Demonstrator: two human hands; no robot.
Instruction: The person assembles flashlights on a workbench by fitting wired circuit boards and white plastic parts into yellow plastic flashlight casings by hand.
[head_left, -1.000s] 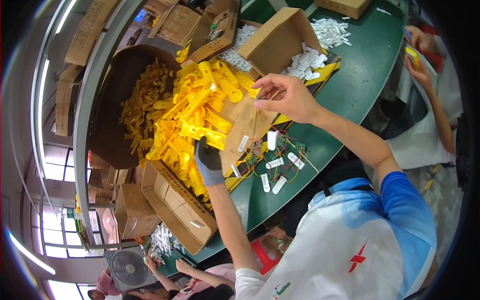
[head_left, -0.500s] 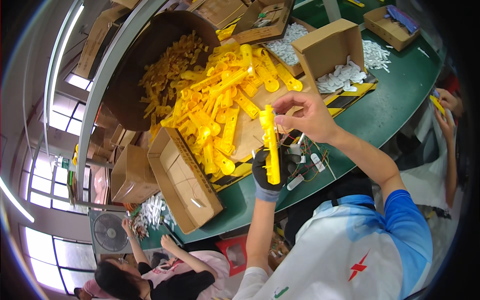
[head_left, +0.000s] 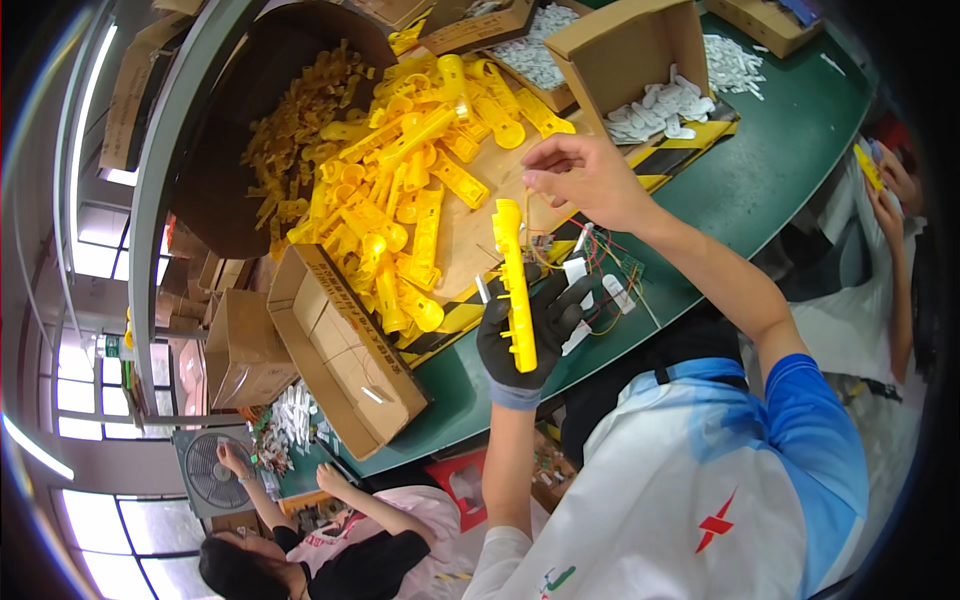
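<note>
My left hand (head_left: 517, 350), in a black glove with a grey cuff, holds a long yellow plastic housing (head_left: 516, 285) upright at the palm, its other fingers partly spread. Small tabs stick out along the housing's side. Just above its top end is my bare right hand (head_left: 585, 180), thumb and fingertips pinched together. A thin strand like a wire hangs beneath those fingertips. Next to the gloved fingers lie red and yellow wires (head_left: 606, 255), white plastic pieces (head_left: 618, 293) and a green circuit board (head_left: 630, 266), partly hidden by the glove.
A big heap of yellow housings (head_left: 400, 190) covers the board beyond my hands. White parts (head_left: 660, 110) spill from a cardboard box (head_left: 630, 50) at far right. An open carton (head_left: 345, 350) stands left on the green table (head_left: 770, 170). Co-workers (head_left: 370, 520) sit on both sides.
My right hand has drawn up and away from the housing. The gloved fingers have opened out more, and the housing sits lower and further left in view. The whole view has shifted slightly.
</note>
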